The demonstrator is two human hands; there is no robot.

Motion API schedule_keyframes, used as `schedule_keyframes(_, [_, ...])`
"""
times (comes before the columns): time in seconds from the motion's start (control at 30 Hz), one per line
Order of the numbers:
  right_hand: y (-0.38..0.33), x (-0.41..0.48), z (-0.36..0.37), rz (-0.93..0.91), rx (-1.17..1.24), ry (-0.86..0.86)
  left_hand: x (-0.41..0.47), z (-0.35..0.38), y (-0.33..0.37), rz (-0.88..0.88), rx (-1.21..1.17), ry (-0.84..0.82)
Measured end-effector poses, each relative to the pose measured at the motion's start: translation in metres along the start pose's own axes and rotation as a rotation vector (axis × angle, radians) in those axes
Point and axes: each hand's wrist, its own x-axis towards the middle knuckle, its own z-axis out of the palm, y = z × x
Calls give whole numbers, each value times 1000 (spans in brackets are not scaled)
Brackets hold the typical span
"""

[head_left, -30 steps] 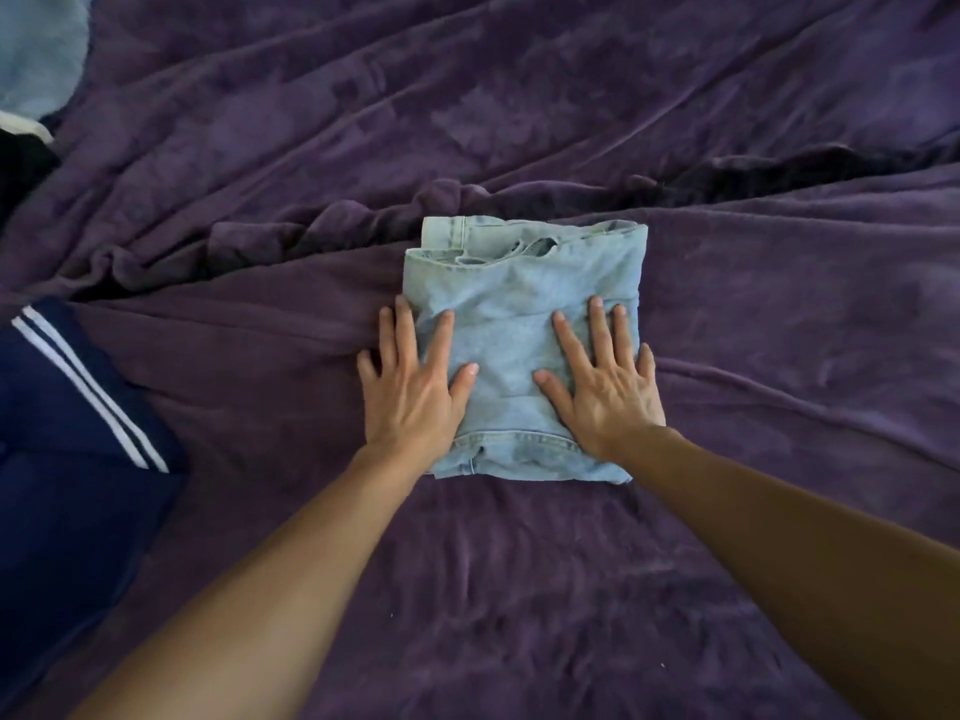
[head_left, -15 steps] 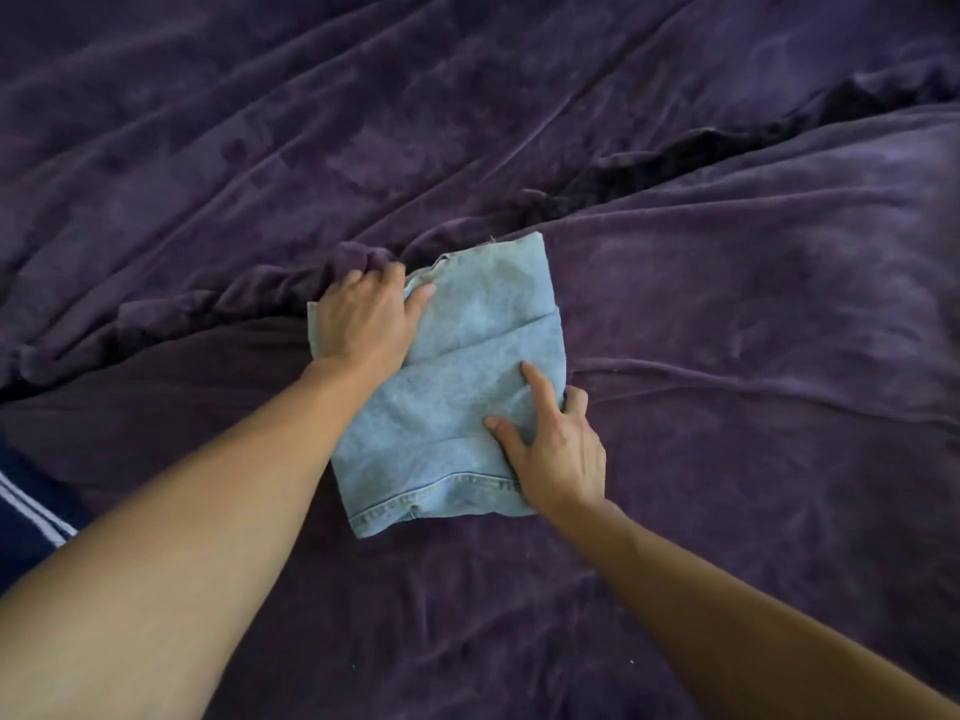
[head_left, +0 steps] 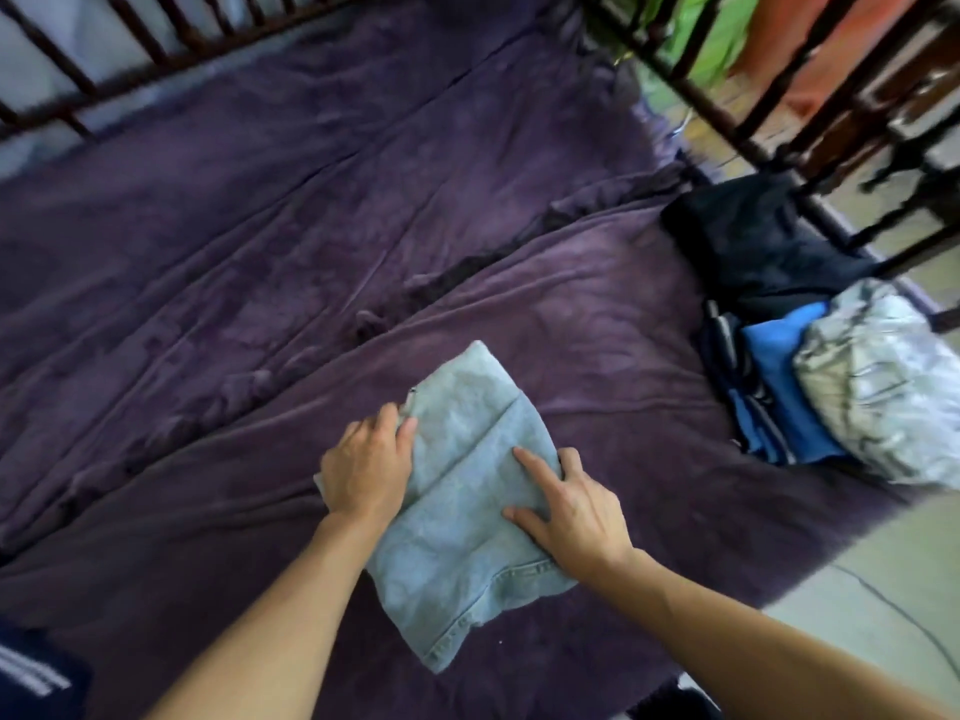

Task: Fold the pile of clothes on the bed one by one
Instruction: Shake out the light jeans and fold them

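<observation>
**Denim folded, now on its way to the stack**

Your view has swung to the right across the bed [head_left: 260, 252]. A second ago only purple blanket lay around the work. Now the dark rails at the far side and foot of the bed show, and so does a stack of folded clothes [head_left: 810, 366] at the bed's right edge: dark pieces, a blue one and a pale patterned one.

The folded denim [head_left: 467, 511] has turned with you. It lay square to you a second ago; now it sits cornerwise in the middle of the near part of the bed, well apart from the stack. I can't tell whether it is lifted or still on the blanket.

Your hands changed from flat pressing to holding. Your left hand [head_left: 363, 470] curls round the denim's left edge. Your right hand [head_left: 571, 517] lays thumb and forefinger on top, with its other fingers tucked round the right edge.

I judge this piece's folding finished, with setting it on the stack still to do. A navy striped garment [head_left: 36, 678] at your lower left looks likely to be next.
</observation>
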Motion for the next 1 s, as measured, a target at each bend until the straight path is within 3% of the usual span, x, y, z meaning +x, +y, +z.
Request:
schedule_keyframes(0.23, [146, -49, -83, 57, -11, 69, -5, -5, 180, 88, -65, 45])
schedule_keyframes(0.5, [293, -72, -186, 66, -54, 94, 1, -11, 355, 73, -110, 23])
schedule_keyframes(0.73, [330, -31, -250, 56, -35, 186, 68, -34, 412, 131, -79, 101])
schedule_keyframes(1.0, [342, 88, -294, 74, -74, 238, 200, -25, 429, 175, -54, 181])
